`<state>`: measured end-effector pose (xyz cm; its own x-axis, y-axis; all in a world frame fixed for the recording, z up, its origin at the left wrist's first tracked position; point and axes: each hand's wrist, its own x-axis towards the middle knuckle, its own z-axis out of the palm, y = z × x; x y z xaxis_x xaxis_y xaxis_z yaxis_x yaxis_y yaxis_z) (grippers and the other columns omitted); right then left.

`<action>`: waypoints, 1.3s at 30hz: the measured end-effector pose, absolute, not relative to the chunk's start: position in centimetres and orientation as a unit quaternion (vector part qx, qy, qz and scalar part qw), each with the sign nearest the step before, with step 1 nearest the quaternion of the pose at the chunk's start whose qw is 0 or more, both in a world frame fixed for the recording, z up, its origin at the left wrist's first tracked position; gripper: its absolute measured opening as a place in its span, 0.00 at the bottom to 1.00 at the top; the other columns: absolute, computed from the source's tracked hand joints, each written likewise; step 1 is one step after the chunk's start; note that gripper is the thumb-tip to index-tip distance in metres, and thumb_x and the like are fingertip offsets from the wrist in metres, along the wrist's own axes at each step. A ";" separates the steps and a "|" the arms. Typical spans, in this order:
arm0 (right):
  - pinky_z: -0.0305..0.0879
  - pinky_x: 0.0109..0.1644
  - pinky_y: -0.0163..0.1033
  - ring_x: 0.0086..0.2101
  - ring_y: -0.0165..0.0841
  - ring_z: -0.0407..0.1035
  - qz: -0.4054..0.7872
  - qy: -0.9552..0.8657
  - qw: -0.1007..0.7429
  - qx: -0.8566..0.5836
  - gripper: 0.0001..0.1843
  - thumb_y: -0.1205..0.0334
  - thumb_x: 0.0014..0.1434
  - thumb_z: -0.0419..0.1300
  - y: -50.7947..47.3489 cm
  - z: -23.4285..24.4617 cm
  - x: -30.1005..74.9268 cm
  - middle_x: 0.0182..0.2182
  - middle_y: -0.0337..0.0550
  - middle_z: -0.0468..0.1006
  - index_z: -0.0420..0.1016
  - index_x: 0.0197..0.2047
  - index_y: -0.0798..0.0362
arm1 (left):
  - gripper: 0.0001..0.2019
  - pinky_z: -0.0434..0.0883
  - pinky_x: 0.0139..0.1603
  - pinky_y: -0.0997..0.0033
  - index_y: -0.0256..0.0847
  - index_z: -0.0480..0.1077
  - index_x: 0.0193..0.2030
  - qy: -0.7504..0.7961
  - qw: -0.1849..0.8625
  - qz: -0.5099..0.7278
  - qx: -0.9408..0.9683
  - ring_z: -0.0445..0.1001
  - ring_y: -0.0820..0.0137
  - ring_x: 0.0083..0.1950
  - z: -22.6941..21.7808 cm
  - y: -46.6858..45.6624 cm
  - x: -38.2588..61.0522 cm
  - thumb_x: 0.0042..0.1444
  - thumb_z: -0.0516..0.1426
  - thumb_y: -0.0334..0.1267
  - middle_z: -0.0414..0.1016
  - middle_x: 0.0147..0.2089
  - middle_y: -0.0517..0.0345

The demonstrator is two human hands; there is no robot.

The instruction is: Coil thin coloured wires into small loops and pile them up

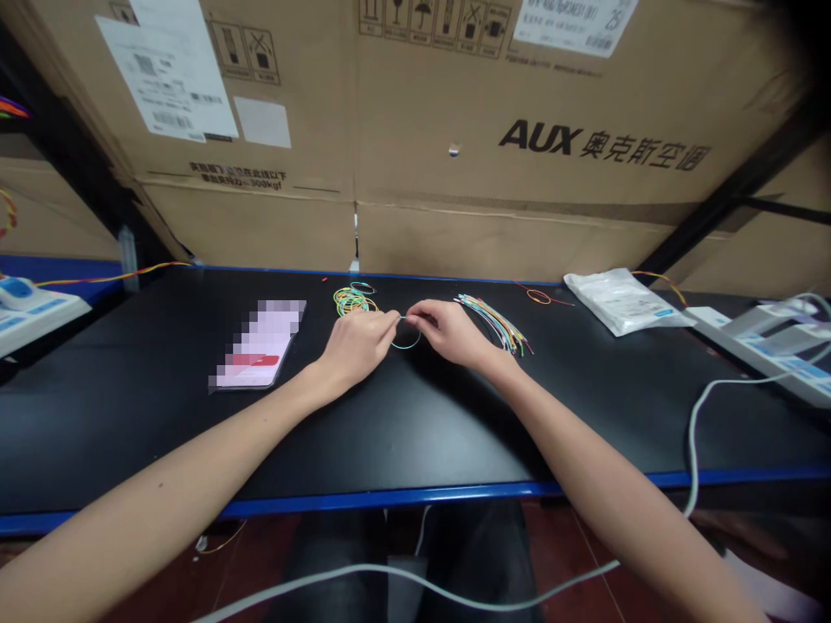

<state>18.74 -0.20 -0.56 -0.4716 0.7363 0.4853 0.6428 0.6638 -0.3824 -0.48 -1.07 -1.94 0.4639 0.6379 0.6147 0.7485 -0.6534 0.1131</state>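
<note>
Fingertips [393, 317] pinched tight from both sides, right on a thin light-blue wire [406, 344], its loop dropping just below the pinch onto the bench! Left hand [359, 348] and right hand [449, 334] meet face to face, wrists low, forearms angling inward. Just past the left hand, a tangle of yellow-green wire loops [354, 302]; beside the right, a fanned bundle of coloured wires [494, 322]. Farther left, a pixelated phone [260, 346]; farther right, a white plastic packet [620, 301], all on a black bench [415, 433].
</note>
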 end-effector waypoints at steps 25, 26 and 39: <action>0.64 0.41 0.37 0.38 0.34 0.71 0.006 -0.846 0.342 -0.408 0.05 0.61 0.61 0.60 -0.1 -0.3 18.9 0.37 0.44 0.78 0.76 0.39 0.52 | 0.11 0.63 0.31 0.71 0.42 0.75 0.34 -0.426 -0.020 -0.369 -0.826 0.71 0.70 0.27 -1.6 -0.9 -0.2 0.61 0.51 0.37 0.77 0.27 0.58; 0.64 0.42 0.37 0.39 0.34 0.71 -0.015 -0.848 0.341 -0.406 0.05 0.61 0.60 0.60 -0.1 -0.4 18.9 0.38 0.44 0.78 0.76 0.39 0.51 | 0.11 0.63 0.30 0.72 0.41 0.75 0.33 -0.424 -0.047 -0.375 -0.823 0.71 0.71 0.26 -1.6 -0.9 -0.2 0.61 0.52 0.37 0.76 0.26 0.59; 0.62 0.38 0.36 0.34 0.32 0.70 0.028 -0.873 0.287 -0.394 0.11 0.65 0.64 0.54 -0.3 -0.4 18.8 0.35 0.44 0.79 0.78 0.37 0.54 | 0.14 0.65 0.35 0.66 0.37 0.74 0.35 -0.359 0.182 -0.284 -0.870 0.72 0.66 0.29 -2.0 -1.2 -0.4 0.63 0.47 0.31 0.74 0.26 0.53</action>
<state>18.80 -0.27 -0.41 -0.5249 0.7036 0.4791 0.6713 0.6882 -0.2753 -0.39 -1.22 -2.02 0.5807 0.5212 0.6254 0.7280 -0.6763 -0.1123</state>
